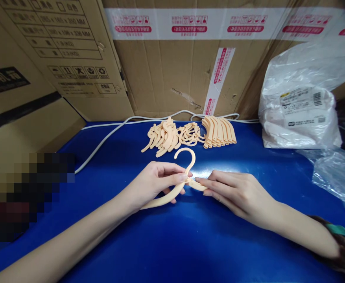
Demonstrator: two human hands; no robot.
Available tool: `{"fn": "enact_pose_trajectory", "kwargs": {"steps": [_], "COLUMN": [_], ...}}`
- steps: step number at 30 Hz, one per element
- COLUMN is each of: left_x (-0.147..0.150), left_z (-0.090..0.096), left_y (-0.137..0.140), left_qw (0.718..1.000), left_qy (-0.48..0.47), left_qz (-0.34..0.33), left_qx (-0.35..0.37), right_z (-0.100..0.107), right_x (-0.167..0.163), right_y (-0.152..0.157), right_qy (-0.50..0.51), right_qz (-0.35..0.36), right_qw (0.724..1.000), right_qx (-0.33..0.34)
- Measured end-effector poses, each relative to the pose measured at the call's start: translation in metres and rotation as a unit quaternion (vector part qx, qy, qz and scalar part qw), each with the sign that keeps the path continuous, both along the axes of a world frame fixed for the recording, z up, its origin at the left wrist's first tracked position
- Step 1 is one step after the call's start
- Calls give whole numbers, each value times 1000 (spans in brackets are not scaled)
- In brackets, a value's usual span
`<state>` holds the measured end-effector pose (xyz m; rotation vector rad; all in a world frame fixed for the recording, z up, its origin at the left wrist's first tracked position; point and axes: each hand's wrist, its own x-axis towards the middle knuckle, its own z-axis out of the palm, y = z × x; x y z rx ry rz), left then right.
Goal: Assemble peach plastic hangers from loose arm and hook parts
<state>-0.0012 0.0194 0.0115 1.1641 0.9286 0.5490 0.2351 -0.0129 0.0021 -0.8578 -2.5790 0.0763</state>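
Observation:
Over the middle of the blue tabletop, my left hand [163, 179] pinches a beige plastic clothes hanger [166, 198] near its centre joint. Its hook [191, 156] points up and curls to the left, while one long arm slopes down to the left, partly behind my left wrist. On the other side, my right hand [234, 190] has its fingers closed on the hanger's short right-hand arm piece [198, 186], close to the joint. My fingers cover the outer end of that piece. Whether it is fully seated in the joint cannot be made out.
Behind my hands lie a pile of curved hanger arms [163, 137], a heap of loose hooks [190, 134] and a neat row of arm pieces [218, 131]. A white cable [101, 147] runs along the back. Cardboard boxes [166, 74] wall the table; a plastic bag [299, 114] stands right.

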Motion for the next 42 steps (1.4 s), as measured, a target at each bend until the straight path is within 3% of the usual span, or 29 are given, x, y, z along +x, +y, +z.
{"fn": "enact_pose_trajectory", "kwargs": {"steps": [25, 42], "left_x": [0, 2], "left_z": [-1, 1], "left_y": [-1, -2], "left_qw": [999, 1000], "left_qy": [-11, 23], "left_qz": [-5, -6], "left_qx": [-38, 16], "right_z": [3, 6], "right_x": [4, 2], "right_y": [2, 1], "right_qy": [-5, -19], "right_qz": [11, 0], "right_qw": [1000, 997], "right_qx": [-19, -69]}}
